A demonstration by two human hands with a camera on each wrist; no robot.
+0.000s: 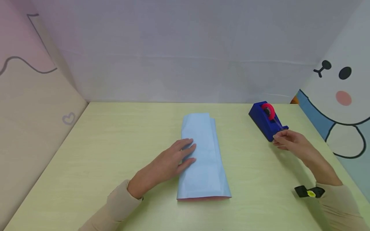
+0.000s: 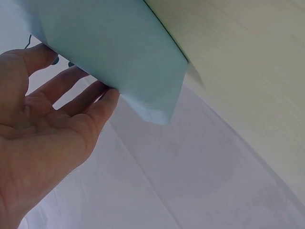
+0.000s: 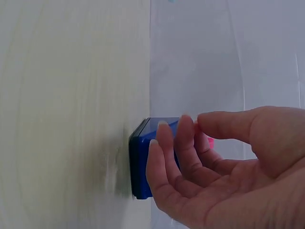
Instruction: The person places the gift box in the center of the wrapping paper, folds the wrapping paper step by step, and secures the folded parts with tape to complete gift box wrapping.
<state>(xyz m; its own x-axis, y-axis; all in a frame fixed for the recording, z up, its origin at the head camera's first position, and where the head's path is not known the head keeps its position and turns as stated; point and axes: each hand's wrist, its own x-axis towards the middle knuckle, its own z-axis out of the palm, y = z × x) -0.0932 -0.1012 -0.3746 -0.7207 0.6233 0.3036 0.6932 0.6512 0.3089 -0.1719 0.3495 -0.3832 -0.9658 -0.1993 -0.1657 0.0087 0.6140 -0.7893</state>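
A folded light-blue paper [image 1: 202,160], pinkish under its near edge, lies on the table. My left hand [image 1: 170,160] rests along its left side with fingers spread over the surface; in the left wrist view, the fingertips touch the edge of the paper [image 2: 119,52]. At the back right stands a blue tape dispenser [image 1: 261,120] holding a red-cored tape roll [image 1: 269,111]. My right hand [image 1: 292,144] is at the dispenser's cutter end, thumb and index finger pinching the tape there. In the right wrist view, the fingers partly hide the dispenser [image 3: 140,164].
The pale wooden table [image 1: 115,138] ends at a grey-white back wall [image 1: 185,64]. Printed panels rise on both sides, the right panel [image 1: 332,96] close beyond my right hand. A black strap [image 1: 310,192] with a yellow spot is at my right wrist.
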